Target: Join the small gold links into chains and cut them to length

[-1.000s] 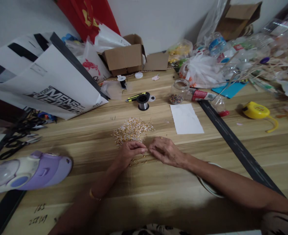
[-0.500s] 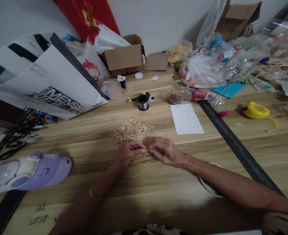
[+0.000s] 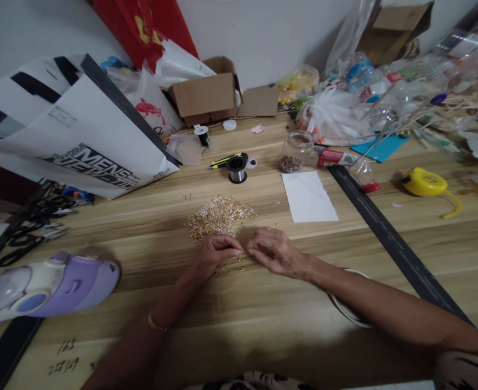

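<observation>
My left hand [image 3: 221, 252] is closed in a pinch, its fingertips almost meeting those of my right hand [image 3: 276, 252]. Thumb and fingers of the right hand are pressed together too. Whatever sits between the fingertips is too small to make out. Just below the hands, a thin gold beaded chain [image 3: 235, 269] lies across the wooden table, partly hidden by the fingers. Right behind the left hand spreads a heap of small gold and clear beads [image 3: 218, 216]. A spool of silvery wire [image 3: 237, 170] stands beyond the heap.
A sheet of white paper [image 3: 309, 197] and a jar of beads [image 3: 295, 153] lie right of centre. Farther right is a yellow tape measure [image 3: 424, 182]. At left are a purple bottle [image 3: 72, 286], scissors [image 3: 27, 246] and a large paper bag [image 3: 112, 135]. A cardboard box [image 3: 206, 96] stands behind.
</observation>
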### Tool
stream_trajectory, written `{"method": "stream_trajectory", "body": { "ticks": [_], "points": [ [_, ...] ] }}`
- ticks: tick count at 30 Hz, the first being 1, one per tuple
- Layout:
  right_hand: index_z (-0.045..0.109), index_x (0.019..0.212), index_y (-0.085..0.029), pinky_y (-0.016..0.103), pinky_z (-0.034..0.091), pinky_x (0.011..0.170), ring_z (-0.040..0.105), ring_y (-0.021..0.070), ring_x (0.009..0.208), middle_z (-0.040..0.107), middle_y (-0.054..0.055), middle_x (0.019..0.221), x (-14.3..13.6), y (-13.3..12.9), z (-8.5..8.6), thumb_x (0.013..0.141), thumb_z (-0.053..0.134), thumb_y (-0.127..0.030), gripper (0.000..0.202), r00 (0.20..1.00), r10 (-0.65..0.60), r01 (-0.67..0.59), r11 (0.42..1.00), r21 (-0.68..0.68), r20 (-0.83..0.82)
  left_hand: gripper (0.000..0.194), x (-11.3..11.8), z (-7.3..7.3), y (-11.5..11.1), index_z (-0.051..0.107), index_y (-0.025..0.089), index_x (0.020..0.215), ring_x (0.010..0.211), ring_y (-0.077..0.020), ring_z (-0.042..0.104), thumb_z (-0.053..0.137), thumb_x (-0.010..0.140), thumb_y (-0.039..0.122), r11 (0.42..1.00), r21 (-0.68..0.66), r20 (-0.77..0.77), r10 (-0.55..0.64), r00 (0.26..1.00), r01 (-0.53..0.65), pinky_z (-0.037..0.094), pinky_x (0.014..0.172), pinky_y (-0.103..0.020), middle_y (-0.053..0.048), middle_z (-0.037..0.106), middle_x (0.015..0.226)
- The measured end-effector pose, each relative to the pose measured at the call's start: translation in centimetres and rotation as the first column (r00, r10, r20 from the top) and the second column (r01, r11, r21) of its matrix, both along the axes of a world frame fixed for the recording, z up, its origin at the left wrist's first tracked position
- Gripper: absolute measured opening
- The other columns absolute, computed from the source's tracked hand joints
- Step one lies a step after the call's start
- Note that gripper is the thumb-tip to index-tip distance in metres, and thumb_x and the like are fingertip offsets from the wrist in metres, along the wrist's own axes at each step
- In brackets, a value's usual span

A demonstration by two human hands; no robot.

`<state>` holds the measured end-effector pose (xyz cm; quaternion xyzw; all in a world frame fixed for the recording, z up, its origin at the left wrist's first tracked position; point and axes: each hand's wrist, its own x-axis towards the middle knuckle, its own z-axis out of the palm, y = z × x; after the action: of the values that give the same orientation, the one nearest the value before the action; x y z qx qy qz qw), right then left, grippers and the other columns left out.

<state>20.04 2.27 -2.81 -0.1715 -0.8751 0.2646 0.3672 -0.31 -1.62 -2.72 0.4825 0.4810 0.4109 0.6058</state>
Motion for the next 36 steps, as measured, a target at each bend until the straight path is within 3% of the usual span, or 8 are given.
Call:
{"method": "stream_trajectory", "body": {
  "ticks": [7,18,36],
  "points": [
    [0.054,0.085,-0.017,0.027,0.039,0.065,0.050,0.0139,0.068,0.058,0.003,0.073,-0.04,0.04,-0.29,0.089,0.048,-0.017,0.007,1.000,-0.012,0.012,1.000,0.009,0.003,0.013,-0.24,-0.46,0.00,0.071,0.014,0.066,0.065,-0.0106,0.059,0.079,0.062,0.024,0.999,0.023,0.082,-0.029,0.996,0.027,0.044,0.064,-0.021,-0.002,0.068,0.069],
    [0.054,0.084,-0.016,0.027,0.042,0.067,0.051,0.0142,0.069,0.058,0.003,0.073,-0.22,-0.41,0.47,0.090,0.048,-0.015,0.008,0.999,0.018,-0.016,0.999,0.036,-0.040,0.018,-0.06,-0.58,0.05,0.070,0.013,0.064,0.060,-0.0102,0.057,0.081,0.059,0.026,1.000,-0.005,0.084,0.015,0.996,-0.015,0.042,0.061,-0.021,-0.001,0.066,0.064],
    [0.053,0.086,-0.017,0.027,0.042,0.070,0.052,0.0142,0.074,0.056,0.003,0.074,-0.23,-0.53,0.68,0.092,0.046,-0.017,0.010,1.000,0.026,-0.027,0.998,0.062,0.017,0.014,-0.15,-0.63,0.02,0.071,0.014,0.066,0.063,-0.0111,0.057,0.079,0.062,0.025,0.999,0.046,0.071,-0.029,0.997,0.025,0.044,0.062,-0.022,-0.002,0.066,0.067]
  ]
}}
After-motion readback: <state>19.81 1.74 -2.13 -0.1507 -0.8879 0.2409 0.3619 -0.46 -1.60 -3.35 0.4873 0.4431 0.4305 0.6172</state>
